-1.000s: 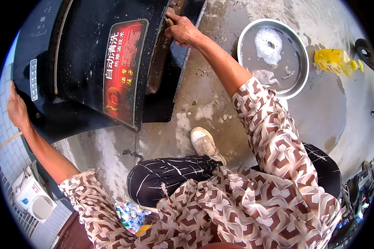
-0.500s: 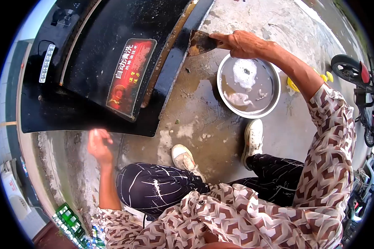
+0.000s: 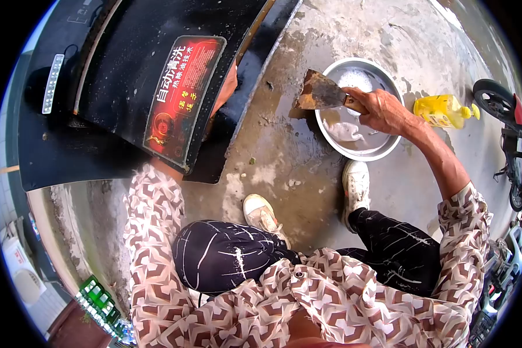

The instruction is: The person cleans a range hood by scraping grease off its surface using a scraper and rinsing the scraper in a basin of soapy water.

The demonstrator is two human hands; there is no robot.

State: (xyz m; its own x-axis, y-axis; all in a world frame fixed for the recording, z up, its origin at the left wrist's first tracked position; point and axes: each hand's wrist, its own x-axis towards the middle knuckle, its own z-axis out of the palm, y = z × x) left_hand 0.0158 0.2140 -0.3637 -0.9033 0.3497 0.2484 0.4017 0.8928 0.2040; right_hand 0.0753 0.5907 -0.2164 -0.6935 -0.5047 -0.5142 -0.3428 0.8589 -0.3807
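Note:
My right hand (image 3: 384, 110) is closed around the wooden handle of a scraper (image 3: 322, 93). Its wide, rusty blade points left, over the rim of a round metal basin (image 3: 325, 134). Greyish water, white suds (image 3: 356, 79) and a pale wet cloth (image 3: 341, 131) are in the basin. My left hand (image 3: 228, 86) reaches behind the labelled panel of a black range hood (image 3: 116, 110). Only part of that hand shows past the panel's right edge, so its grip is hidden. A red label (image 3: 182, 98) with Chinese writing covers the panel's lower part.
A yellow detergent bottle (image 3: 441, 111) lies on the wet concrete right of the basin. Farther right is a motorbike (image 3: 507, 127). Green bottles (image 3: 97, 298) stand at lower left. My shoes (image 3: 356, 185) are below the basin.
My right hand has carried the scraper from the hood's edge right and down to the basin. My left hand has moved up from below the hood to behind its panel.

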